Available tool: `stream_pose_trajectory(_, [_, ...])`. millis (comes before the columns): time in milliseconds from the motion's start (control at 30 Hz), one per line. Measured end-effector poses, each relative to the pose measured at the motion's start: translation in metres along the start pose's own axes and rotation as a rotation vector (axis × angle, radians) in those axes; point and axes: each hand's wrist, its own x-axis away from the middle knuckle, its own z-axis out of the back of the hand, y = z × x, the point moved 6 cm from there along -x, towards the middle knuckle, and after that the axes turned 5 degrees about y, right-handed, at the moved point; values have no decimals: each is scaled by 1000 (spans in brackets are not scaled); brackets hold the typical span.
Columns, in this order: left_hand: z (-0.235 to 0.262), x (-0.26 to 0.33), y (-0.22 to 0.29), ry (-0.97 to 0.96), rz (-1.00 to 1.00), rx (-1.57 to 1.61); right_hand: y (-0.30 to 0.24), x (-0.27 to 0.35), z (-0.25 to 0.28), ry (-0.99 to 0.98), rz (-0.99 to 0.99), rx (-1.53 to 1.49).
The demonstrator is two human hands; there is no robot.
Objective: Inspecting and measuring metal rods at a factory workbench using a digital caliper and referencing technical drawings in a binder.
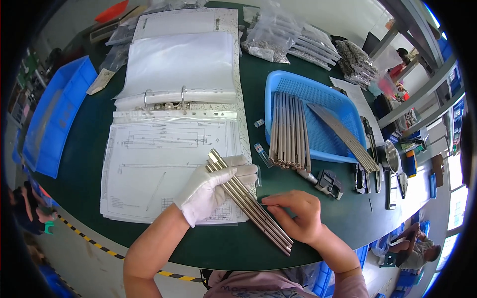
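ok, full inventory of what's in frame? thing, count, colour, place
metal rods in hand: small bundle, silver, over the drawing
metal rods in basket: about ten, silver, left part of basket
basket: one, blue, right of binder
ring binder: one, white, open, table centre
technical drawing: one, white, front of binder
bin: one, blue, far left
bagged parts: several, clear bags, far edge
digital caliper: one, dark, right of hands
table: one, dark green
left hand: white glove, gripping rods
right hand: bare, pinching a thin part at the rods
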Motion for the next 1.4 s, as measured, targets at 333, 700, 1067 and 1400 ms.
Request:
stream_pose_trajectory(333, [1, -3, -4, -97, 16, 10, -1, -11, -21, -22, 56, -105])
stream_pose_trajectory(700, [-1, -3, -3, -134, 34, 45, 4, -8, -23, 25, 57, -94])
stream_pose_trajectory(1067, [-5, 1, 1, -136, 45, 24, -10, -5, -30, -2, 221, 71])
stream_pose_trajectory(1400, [-4, 0, -1, -118, 46, 57, -7, -15, -24, 9, 211, 139])
